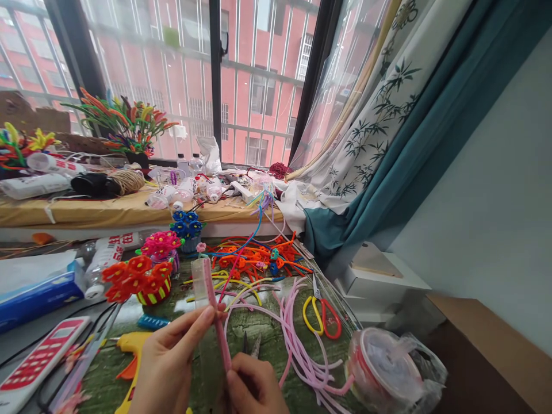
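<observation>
My left hand (170,362) pinches a clear plastic strip (200,282) together with a pink pipe cleaner (214,313) that runs along it. My right hand (254,386) grips the lower part of that pipe cleaner, just below the left fingers. The tips of small metal pliers (250,345) show between my hands. To the right lie long pink pipe cleaners (297,359), and yellow-and-red scissor handles (322,319) lie beyond them. A yellow glue gun (129,353) sits under my left hand.
Several pipe-cleaner flower pots (149,282) stand on the green-patterned table top (263,339), with an orange heap of pieces (254,259) behind. A plastic-wrapped spool (383,368) sits at the right edge. A cluttered window sill (129,210) runs along the back.
</observation>
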{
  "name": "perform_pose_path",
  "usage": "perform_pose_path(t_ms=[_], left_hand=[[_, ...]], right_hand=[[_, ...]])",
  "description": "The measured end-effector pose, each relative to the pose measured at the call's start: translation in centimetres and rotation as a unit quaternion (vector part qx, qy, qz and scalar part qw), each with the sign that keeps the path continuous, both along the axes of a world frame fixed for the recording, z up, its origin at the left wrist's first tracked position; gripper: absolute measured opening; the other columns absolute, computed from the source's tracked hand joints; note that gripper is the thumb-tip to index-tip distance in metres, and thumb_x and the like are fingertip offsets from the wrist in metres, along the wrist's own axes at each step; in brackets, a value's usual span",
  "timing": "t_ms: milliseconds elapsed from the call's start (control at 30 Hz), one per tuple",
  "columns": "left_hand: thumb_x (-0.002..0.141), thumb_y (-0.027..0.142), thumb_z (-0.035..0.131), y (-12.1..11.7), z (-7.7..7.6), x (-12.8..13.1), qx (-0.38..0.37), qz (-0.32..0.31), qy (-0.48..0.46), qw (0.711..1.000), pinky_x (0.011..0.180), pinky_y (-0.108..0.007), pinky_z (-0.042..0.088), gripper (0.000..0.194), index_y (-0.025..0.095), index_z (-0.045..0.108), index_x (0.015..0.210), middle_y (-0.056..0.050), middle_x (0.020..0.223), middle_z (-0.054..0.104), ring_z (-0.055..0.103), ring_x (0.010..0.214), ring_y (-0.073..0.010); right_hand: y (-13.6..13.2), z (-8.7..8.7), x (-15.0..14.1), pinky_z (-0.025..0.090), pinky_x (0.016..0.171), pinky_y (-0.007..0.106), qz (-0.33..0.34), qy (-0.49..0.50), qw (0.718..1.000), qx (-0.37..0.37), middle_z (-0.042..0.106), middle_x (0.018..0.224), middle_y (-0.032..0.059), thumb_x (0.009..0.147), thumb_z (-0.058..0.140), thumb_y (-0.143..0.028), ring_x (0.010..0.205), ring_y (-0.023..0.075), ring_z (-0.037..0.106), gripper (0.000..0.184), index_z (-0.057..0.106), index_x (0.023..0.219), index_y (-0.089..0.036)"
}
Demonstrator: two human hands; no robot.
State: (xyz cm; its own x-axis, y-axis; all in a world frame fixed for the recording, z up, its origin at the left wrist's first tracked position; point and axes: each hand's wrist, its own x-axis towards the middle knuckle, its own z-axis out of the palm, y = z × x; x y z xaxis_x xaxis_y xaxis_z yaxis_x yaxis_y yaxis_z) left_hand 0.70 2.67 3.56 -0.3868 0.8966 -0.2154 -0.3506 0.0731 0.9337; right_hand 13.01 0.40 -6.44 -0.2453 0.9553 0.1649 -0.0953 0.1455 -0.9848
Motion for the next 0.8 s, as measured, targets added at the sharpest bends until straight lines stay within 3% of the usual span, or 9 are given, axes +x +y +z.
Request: perform_pose_path(t_ms=[267, 600, 700, 800], left_hand=[[0.036, 0.046, 0.092, 0.1, -0.6, -0.3, 0.019, -0.011, 0.001, 1.0, 0.074, -0.012, 0.052, 0.043, 0.02, 0.08, 0.068, -0.005, 0.075, 0.078, 0.068, 0.082, -0.0172], [0.039, 0.048, 0.091, 0.0, -1.0, -0.2, 0.015, -0.027, 0.017, 0.999, 0.075, -0.012, 0.051, 0.042, 0.023, 0.08, 0.07, -0.003, 0.077, 0.079, 0.069, 0.085, -0.0174], [0.05, 0.057, 0.084, -0.6, -2.1, -2.2, 0.011, -0.059, 0.094, 0.994, 0.079, -0.014, 0.05, 0.044, 0.024, 0.079, 0.078, -0.003, 0.085, 0.079, 0.068, 0.091, -0.0194], [0.058, 0.069, 0.072, -2.2, -5.1, -4.9, -0.031, -0.091, 0.237, 0.967, 0.076, -0.018, 0.05, 0.049, 0.024, 0.076, 0.076, -0.003, 0.082, 0.077, 0.068, 0.086, -0.0217]], right_hand=[[0.3, 0.5, 0.2, 0.018, 0.046, 0.022, 0.017, 0.01, 1.0, 0.0, 0.034, 0.055, -0.0065, 0.087, 0.05, -0.067, 0.05, 0.008, 0.03, 0.054, 0.05, 0.065, -0.018], [0.3, 0.0, -0.4, 0.019, 0.043, 0.02, -0.025, 0.012, 1.0, -0.013, 0.035, 0.051, -0.0068, 0.084, 0.05, -0.07, 0.046, 0.0079, 0.031, 0.055, 0.049, 0.063, -0.019], [0.4, 0.0, 0.3, 0.024, 0.041, 0.019, -0.051, 0.022, 0.997, -0.046, 0.04, 0.048, -0.0069, 0.086, 0.048, -0.068, 0.042, 0.0068, 0.033, 0.054, 0.048, 0.063, -0.019], [0.6, 0.1, 1.9, 0.025, 0.039, 0.016, -0.088, 0.046, 0.993, -0.062, 0.045, 0.047, -0.0065, 0.087, 0.049, -0.066, 0.038, 0.0046, 0.033, 0.054, 0.048, 0.062, -0.019]])
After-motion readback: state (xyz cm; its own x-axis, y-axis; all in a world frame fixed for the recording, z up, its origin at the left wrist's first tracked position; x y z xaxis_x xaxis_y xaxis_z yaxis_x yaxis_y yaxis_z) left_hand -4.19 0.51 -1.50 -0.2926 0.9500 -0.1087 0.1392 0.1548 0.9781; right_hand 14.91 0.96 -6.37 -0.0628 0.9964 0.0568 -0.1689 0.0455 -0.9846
